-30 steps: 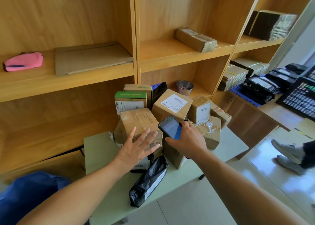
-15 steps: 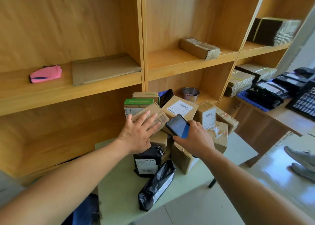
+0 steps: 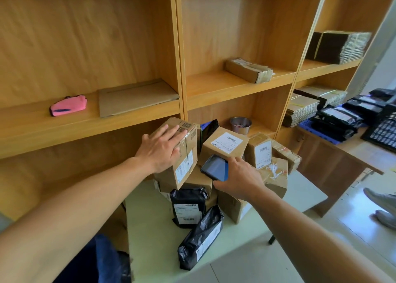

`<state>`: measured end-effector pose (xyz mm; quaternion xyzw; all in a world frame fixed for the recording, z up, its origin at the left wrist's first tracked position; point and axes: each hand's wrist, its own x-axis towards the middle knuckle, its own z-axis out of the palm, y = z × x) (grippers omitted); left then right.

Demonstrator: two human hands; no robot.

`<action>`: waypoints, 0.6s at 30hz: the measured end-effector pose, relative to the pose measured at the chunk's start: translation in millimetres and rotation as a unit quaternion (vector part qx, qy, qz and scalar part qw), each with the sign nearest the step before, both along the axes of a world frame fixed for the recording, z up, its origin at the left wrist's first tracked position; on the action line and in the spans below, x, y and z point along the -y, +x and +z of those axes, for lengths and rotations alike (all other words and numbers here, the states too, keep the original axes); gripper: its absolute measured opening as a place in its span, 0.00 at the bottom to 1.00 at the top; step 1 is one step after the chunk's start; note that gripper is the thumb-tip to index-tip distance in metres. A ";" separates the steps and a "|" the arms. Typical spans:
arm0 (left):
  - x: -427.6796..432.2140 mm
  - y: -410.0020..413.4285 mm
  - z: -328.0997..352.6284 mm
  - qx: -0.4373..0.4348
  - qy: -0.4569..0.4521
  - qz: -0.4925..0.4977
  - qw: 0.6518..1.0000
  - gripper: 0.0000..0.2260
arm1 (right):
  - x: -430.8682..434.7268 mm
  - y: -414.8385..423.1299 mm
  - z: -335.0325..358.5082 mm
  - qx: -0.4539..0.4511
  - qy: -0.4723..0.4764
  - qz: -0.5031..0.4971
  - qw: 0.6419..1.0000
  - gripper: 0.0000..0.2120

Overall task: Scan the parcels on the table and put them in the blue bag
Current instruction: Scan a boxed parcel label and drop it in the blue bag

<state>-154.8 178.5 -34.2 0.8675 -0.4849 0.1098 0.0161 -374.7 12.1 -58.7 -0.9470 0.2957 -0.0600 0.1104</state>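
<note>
I've got a tall honey-coloured wooden shelf unit (image 3: 214, 83) filling the bkgd, open compartments w/ plain wood backs. In front, a pale green table (image 3: 150, 240). To the right, a darker brown wooden counter (image 3: 330, 164). Glossy pale tiled floor (image 3: 353, 225) w/ bright glare, prob. daylight.

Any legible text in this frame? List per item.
Nothing reads as words; all too small or blurred.
Tilted box under the left hand: QR codes, barcode labels, print unreadable.
Box with large white label: barcode, lines of print, unreadable.
Small box: barcode label, unreadable.
Upright black mailer: white label, barcodes, unreadable.
Lying black mailer: white label, unreadable.
Phone in the right hand: no text on screen.
</note>
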 end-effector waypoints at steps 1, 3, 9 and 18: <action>-1.6 0.2 -0.3 0.003 0.001 -0.001 1.000 0.28 | -0.7 -0.4 -2.5 -0.009 0.001 -0.001 1.000 0.36; -3.4 -0.5 -0.8 0.003 0.002 0.002 1.000 0.28 | -0.9 -1.3 -7.4 -0.032 0.010 -0.005 0.999 0.34; -10.7 -0.5 -2.4 0.003 0.006 0.010 1.000 0.29 | -1.2 -1.7 -16.2 -0.068 0.010 0.020 0.997 0.32; -32.4 -1.8 -5.3 -0.007 0.005 0.030 1.000 0.29 | -11.4 2.5 -23.3 -0.087 0.001 0.056 0.995 0.34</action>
